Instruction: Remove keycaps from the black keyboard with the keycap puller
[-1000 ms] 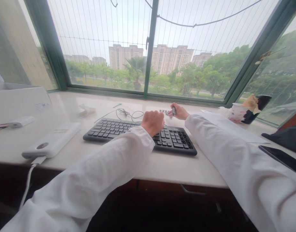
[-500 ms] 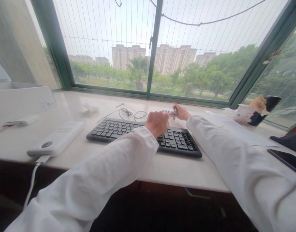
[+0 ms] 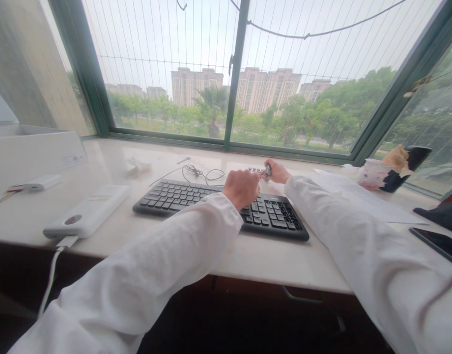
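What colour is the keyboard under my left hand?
The keyboard is black, keys included; it shows best in the head camera view.

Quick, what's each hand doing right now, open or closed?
Left hand: closed in a fist above the keyboard, nothing visible in it.
Right hand: closed, pinching a small dark object.

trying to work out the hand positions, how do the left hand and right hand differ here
The left hand is a closed fist with nothing showing in it, while the right hand pinches a small dark object in its fingers. The left hand sits over the black keyboard, while the right hand is beyond the keyboard's far edge. Both come out of white sleeves.
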`<state>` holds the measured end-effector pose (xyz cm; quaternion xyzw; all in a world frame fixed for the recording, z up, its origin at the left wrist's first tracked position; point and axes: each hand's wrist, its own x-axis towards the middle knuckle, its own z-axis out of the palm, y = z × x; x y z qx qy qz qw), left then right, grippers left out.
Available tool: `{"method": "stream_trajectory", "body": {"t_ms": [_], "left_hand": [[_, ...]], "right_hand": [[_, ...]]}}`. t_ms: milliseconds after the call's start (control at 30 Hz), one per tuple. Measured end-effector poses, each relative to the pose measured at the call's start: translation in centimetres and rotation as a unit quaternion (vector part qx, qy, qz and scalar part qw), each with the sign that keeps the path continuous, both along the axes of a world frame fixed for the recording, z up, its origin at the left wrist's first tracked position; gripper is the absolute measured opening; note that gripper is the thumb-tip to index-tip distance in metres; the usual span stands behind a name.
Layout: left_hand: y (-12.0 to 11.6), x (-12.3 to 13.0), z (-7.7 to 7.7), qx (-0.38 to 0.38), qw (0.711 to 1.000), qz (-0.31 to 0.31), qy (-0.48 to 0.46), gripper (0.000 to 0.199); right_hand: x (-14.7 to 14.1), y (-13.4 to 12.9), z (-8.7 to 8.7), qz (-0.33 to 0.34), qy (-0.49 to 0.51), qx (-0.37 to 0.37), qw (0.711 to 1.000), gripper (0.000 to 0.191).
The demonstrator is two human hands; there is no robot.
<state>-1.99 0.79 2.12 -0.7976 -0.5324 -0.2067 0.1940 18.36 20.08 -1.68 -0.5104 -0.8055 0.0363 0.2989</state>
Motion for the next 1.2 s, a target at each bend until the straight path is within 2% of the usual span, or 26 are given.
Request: {"method": "stream_trajectory", "body": {"t_ms": [200, 467, 600, 767, 833, 967, 1100, 1200], "left_hand": [[-0.2, 0.0, 0.2, -0.016, 1.000, -0.003, -0.004, 0.027], [-0.4, 0.0, 0.4, -0.025, 1.000, -0.003, -0.003, 0.028], [-0.3, -0.2, 0.4, -0.025, 1.000, -0.008, -0.002, 0.028], [-0.4, -0.3, 0.5, -0.024, 0.999, -0.030, 0.001, 0.028], [-0.7, -0.1, 0.5, -0.027, 0.998, -0.051, 0.003, 0.029], [-1.3, 0.4, 0.2, -0.042, 0.991, -0.127, -0.011, 0.032], [-1.9, 1.1, -0.4, -0.115, 0.969, -0.211, -0.060, 0.033], [-2.3, 1.4, -0.6, -0.159, 0.948, -0.267, -0.072, 0.037]], "right_hand": [[0.1, -0.3, 0.3, 0.017, 0.024, -0.029, 0.999, 0.040], [1.1, -1.0, 1.5, -0.042, 0.029, 0.018, 0.999, 0.035], [1.2, -3.6, 2.8, -0.025, 0.084, 0.005, 0.996, 0.032], [2.0, -9.5, 4.4, 0.027, 0.120, -0.041, 0.992, 0.049], [2.7, -12.0, 4.8, 0.061, 0.125, -0.044, 0.989, 0.056], [4.3, -15.4, 4.5, 0.055, 0.168, -0.004, 0.984, 0.065], [5.3, -16.4, 3.3, 0.080, 0.263, -0.042, 0.960, 0.052], [5.5, -16.9, 3.2, 0.101, 0.269, -0.068, 0.955, 0.042]]}}
